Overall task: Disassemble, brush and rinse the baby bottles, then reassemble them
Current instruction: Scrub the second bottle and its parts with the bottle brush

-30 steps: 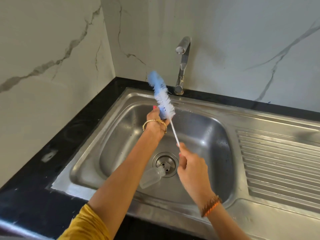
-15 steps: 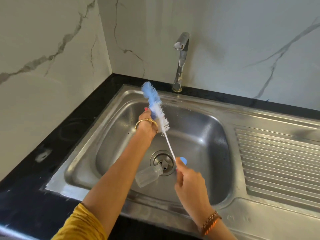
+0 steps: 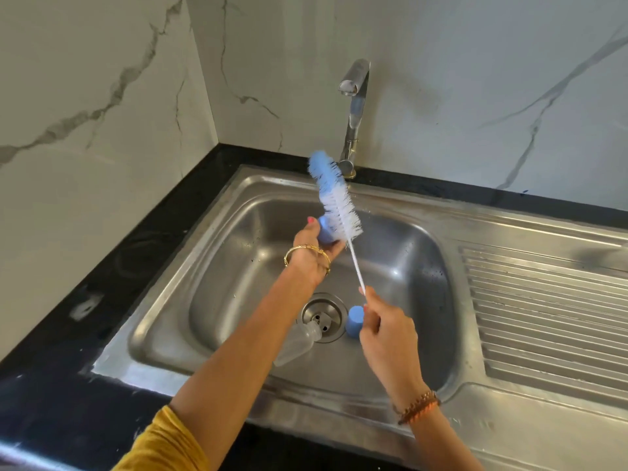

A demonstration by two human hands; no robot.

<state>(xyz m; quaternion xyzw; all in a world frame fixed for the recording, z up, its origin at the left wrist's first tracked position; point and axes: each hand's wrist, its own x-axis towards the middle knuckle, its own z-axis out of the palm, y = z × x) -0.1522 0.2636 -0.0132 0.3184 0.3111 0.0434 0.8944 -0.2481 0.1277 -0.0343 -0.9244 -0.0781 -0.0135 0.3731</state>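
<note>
Right hand: my right hand (image 3: pixel 384 329) is nearest me, its fingers (image 3: pixel 368 305) pinched together on the thin white handle of the brush (image 3: pixel 334 202), low on the stem.
Cap: a blue cap (image 3: pixel 354 320) stands in the sink (image 3: pixel 424 253) just right of the drain (image 3: pixel 323 316), partly behind my right fingers. A second ago my hand hid it; half a second ago only a sliver showed.
Bottle: the clear bottle (image 3: pixel 297 345) lies on its side at the near-left edge of the drain, neck toward it, untouched and lying as it did in both earlier frames.
Left hand: my left hand (image 3: pixel 314 248) is farther off, fingers curled round a small blue part (image 3: pixel 325 229) that I cannot identify for sure.
Change: the bristles now rest against that blue part on its right, stem slanting down to my right hand. The brush head has swung back up toward the far side after dipping half a second ago, so I judge I am mid-stroke, scrubbing the part.
Meaning: the bottle is already apart; brushing is under way, rinsing and reassembly not yet begun.
Tap: the tap (image 3: pixel 353 107) at the far wall runs no visible water.
</note>
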